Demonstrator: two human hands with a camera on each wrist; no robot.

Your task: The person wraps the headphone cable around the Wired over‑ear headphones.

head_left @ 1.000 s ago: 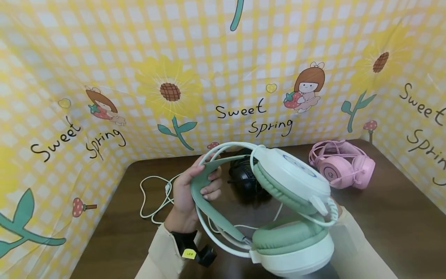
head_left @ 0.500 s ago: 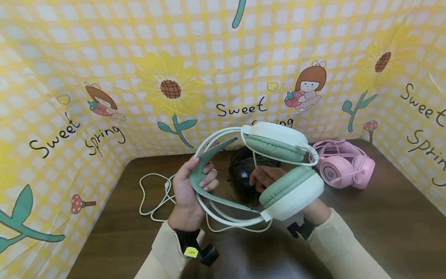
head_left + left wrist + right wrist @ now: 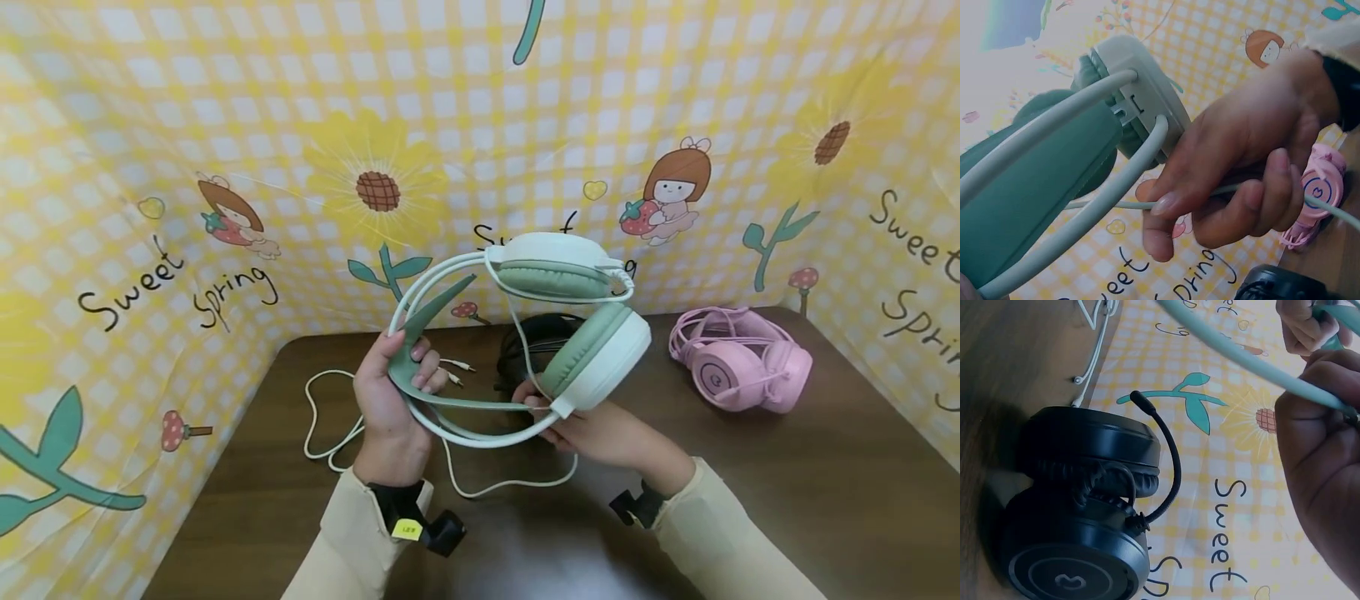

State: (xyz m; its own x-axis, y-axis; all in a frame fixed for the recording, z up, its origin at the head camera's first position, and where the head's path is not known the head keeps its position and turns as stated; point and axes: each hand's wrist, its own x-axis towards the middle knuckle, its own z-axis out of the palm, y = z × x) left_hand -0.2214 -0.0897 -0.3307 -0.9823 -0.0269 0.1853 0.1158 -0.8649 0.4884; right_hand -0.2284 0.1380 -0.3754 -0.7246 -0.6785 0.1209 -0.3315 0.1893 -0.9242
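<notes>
White and green headphones (image 3: 615, 358) are held up over the table, ear cups toward the right. My left hand (image 3: 386, 408) grips the headband, its fingers curled round the green inner strap (image 3: 431, 321). Just below the lower ear cup, my right hand (image 3: 607, 433) overlaps the headband's end. In the left wrist view, that right hand (image 3: 1241, 156) pinches the thin pale cable (image 3: 1329, 209) between thumb and forefinger, with the other fingers curled. The right wrist view shows the white band passing in front of the right hand (image 3: 1322, 444).
A black headset (image 3: 1079, 544) with a bent microphone stands on the table (image 3: 247, 433) behind the hands. Pink headphones (image 3: 742, 367) lie at the back right. Loose pale cable (image 3: 309, 417) loops at the left. Yellow checked cloth (image 3: 525, 125) hangs behind.
The headphones have moved up and left and turned, lifting the upper ear cup. My right hand has come from behind the ear cups to beneath the lower one. Cable plugs now show behind my left hand.
</notes>
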